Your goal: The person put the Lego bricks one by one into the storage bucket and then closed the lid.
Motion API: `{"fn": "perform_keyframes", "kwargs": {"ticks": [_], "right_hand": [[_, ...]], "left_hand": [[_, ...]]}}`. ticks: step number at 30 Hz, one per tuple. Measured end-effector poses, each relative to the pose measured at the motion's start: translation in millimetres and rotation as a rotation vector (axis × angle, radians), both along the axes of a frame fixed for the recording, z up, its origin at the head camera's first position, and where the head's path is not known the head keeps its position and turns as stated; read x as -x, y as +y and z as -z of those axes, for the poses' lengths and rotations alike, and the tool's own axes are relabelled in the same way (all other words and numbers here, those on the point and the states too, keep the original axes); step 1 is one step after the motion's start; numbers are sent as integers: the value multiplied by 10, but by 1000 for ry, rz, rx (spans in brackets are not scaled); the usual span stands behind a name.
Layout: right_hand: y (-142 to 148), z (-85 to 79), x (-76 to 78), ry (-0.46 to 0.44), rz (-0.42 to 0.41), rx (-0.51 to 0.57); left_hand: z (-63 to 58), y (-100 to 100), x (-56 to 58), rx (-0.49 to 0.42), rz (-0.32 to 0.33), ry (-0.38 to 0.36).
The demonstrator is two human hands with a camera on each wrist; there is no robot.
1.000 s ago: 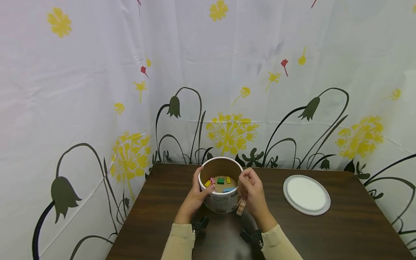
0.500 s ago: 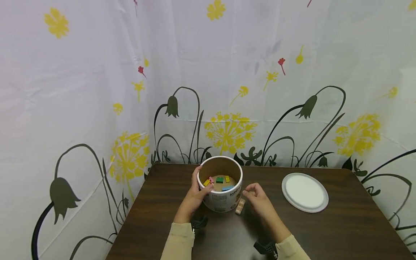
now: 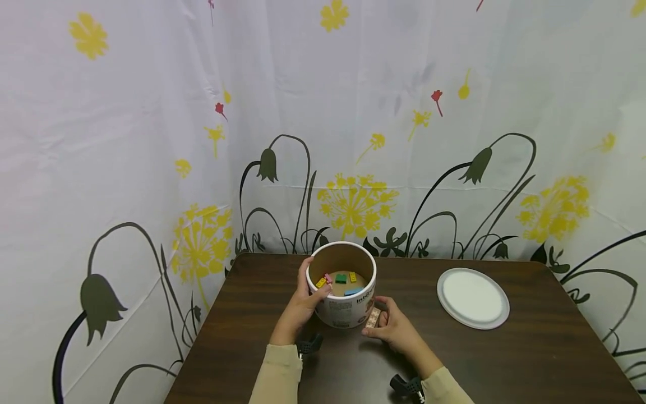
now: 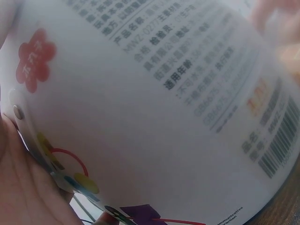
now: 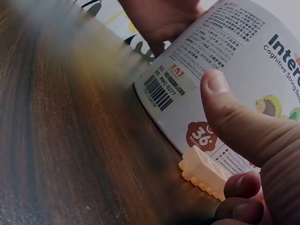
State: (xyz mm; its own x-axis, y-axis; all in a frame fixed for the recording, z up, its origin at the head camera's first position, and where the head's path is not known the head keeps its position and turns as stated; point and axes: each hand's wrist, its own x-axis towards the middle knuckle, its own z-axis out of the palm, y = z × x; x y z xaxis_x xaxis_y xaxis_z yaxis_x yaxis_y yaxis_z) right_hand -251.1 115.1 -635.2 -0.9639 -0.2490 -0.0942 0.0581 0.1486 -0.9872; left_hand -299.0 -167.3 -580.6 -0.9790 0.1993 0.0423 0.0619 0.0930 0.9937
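Note:
My left hand [image 3: 299, 306] grips a round white cardboard tub [image 3: 342, 314] by its left side, thumb over the rim. The tub stands on the table, its open top tipped toward me. Inside lie several small toy bricks, among them a green brick [image 3: 341, 279], a blue brick [image 3: 353, 292] and yellow ones. A long beige toy brick [image 3: 372, 318] rests on the table against the tub's right base. Around it spreads my right hand [image 3: 396, 331]. In the right wrist view the thumb stands apart from the beige brick [image 5: 204, 171], and the curled fingertips are close to its near end.
A round white lid [image 3: 474, 298] lies flat on the dark wooden table [image 3: 535, 353], to the right of the tub. Behind the table's far edge hangs a white curtain [image 3: 298, 84] with a flower print.
My right hand has left the tub's rim, drawn back to the right, then come down beside the beige brick. The left hand keeps its hold on the tub.

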Motion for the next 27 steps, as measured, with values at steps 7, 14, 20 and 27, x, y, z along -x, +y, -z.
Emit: {"fn": "perform_keyframes", "kwargs": {"ticks": [7,14,20,27], "right_hand": [[-14,-57,-29,-6,-15,-7],[-18,-40,-22,20,-1,-45],[-37,-21,-24,28,62,-75],[-39,-2,-31,7,109,-51]], "left_hand": [[13,-2,-8,-5,8,-4],[-14,4,-5,-7,10,-4],[-24,2,-13,-11,15,-4],[-23,-2,-16,-13,19,-6]]}}
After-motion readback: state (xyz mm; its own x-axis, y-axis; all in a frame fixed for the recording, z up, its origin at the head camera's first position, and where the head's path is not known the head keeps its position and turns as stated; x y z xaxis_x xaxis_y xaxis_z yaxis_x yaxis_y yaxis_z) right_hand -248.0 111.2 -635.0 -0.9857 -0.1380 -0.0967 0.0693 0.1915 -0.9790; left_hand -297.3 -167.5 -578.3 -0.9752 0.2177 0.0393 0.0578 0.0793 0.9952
